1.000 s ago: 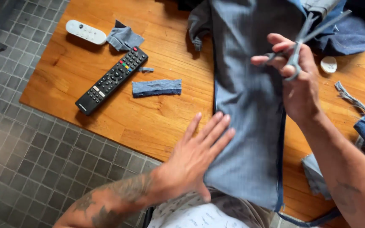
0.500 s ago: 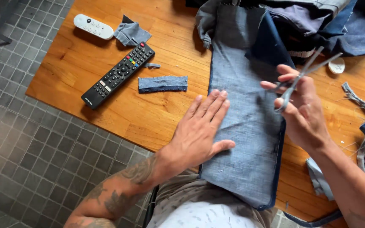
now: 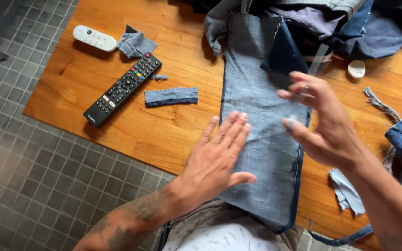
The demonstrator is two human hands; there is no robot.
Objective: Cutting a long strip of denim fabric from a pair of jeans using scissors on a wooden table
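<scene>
Denim panel [image 3: 261, 121] on wooden table [image 3: 164, 125]

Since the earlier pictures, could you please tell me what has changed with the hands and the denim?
The right hand has come down from the table's far side toward the denim panel, fingers spread; the scissors it held are now blurred and hard to make out. The left hand stays flat on the panel, slightly further up it. The black remote, white remote and denim strip lie as before.

1 head-worn view, looking steeply down, close over wooden table [image 3: 173, 135], grey tiled floor [image 3: 29, 176] at left
</scene>
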